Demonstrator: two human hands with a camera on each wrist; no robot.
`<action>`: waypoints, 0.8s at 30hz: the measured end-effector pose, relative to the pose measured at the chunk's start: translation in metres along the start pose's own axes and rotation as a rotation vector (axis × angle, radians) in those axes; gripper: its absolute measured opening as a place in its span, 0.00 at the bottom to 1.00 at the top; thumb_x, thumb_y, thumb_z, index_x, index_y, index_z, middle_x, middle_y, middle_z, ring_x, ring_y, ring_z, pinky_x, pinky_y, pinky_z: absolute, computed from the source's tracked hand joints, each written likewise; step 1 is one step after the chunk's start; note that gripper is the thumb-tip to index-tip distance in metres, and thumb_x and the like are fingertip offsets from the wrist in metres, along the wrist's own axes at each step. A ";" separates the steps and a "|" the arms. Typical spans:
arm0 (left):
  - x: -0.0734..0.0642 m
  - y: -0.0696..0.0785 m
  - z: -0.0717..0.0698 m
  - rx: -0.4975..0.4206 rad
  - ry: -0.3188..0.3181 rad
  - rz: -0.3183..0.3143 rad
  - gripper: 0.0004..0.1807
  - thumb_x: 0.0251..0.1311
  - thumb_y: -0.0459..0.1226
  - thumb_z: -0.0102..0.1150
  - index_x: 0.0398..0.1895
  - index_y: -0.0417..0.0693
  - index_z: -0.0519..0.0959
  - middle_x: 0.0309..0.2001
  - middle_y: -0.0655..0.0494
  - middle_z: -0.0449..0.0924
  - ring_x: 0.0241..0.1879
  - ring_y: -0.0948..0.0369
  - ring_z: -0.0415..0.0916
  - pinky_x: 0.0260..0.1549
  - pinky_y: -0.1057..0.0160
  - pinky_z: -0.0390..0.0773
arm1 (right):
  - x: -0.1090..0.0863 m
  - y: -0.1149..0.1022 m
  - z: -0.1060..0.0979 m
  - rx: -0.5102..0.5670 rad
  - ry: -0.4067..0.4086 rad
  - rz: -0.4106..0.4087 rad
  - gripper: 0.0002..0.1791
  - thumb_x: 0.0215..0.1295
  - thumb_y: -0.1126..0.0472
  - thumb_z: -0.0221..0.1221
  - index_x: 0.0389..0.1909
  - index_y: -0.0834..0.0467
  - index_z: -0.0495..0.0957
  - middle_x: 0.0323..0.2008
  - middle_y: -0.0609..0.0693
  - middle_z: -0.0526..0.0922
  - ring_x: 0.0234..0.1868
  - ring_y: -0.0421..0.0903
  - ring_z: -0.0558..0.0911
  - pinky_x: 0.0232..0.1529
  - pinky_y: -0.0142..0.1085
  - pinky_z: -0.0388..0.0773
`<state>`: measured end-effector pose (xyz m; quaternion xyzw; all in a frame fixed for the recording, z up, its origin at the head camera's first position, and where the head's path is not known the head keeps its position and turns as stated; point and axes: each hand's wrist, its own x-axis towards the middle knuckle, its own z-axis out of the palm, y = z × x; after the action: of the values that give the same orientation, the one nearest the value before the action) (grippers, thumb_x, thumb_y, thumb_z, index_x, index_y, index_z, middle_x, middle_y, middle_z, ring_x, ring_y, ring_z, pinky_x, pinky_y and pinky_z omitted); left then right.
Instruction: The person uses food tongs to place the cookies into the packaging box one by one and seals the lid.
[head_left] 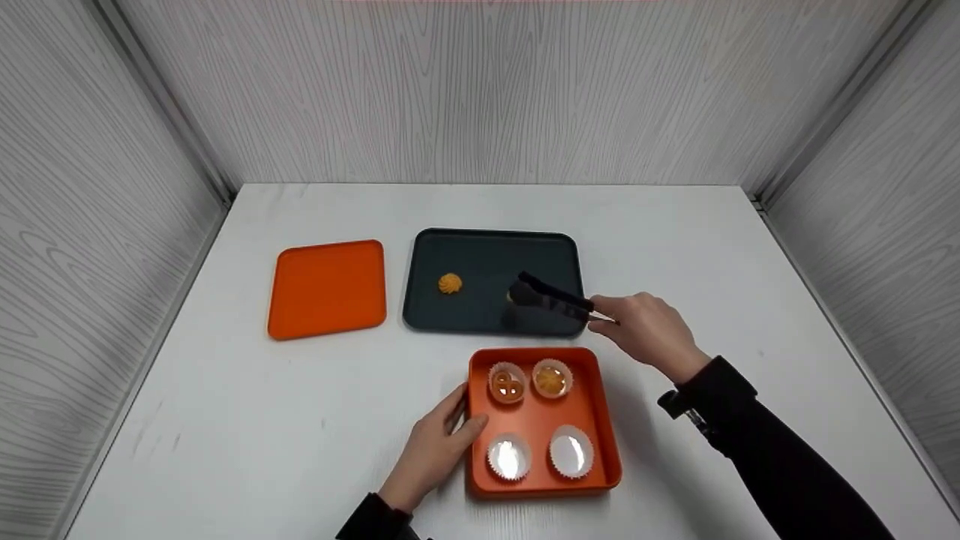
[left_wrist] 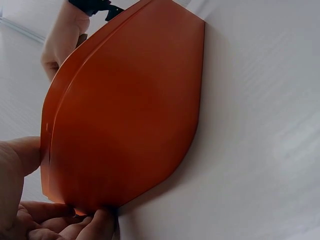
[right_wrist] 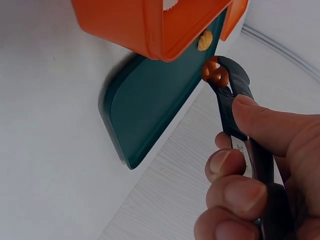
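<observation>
My right hand (head_left: 646, 330) holds black tongs (head_left: 553, 297) over the right part of a dark green tray (head_left: 480, 315). Between the tong tips, the right wrist view shows a small brown pretzel (right_wrist: 216, 74). A piped golden cookie (head_left: 450, 283) lies on the tray's left half. My left hand (head_left: 437, 448) grips the left wall of an orange box (head_left: 538, 416), thumb over the rim. Four white paper cups sit inside: the back left one holds a pretzel (head_left: 507, 385), the back right one a piped cookie (head_left: 551, 380). The front left cup (head_left: 509, 457) and front right cup (head_left: 571, 452) hold nothing.
A flat orange tray (head_left: 328, 291) lies left of the green one on the white table (head_left: 247, 435). Grey wood-grain panels (head_left: 480, 97) stand behind the table and along both sides.
</observation>
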<state>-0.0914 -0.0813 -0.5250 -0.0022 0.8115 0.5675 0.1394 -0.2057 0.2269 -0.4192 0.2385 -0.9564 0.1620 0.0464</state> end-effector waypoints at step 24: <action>0.001 0.000 0.000 -0.036 -0.018 -0.022 0.43 0.70 0.56 0.59 0.80 0.45 0.59 0.78 0.48 0.61 0.78 0.51 0.55 0.75 0.48 0.58 | -0.079 0.006 -0.048 0.141 -0.053 -0.001 0.09 0.66 0.59 0.69 0.45 0.48 0.84 0.24 0.36 0.78 0.20 0.33 0.65 0.22 0.28 0.61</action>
<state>-0.0926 -0.0812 -0.5257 -0.0085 0.7997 0.5805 0.1529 -0.1388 0.2824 -0.3892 0.2459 -0.9434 0.2226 0.0042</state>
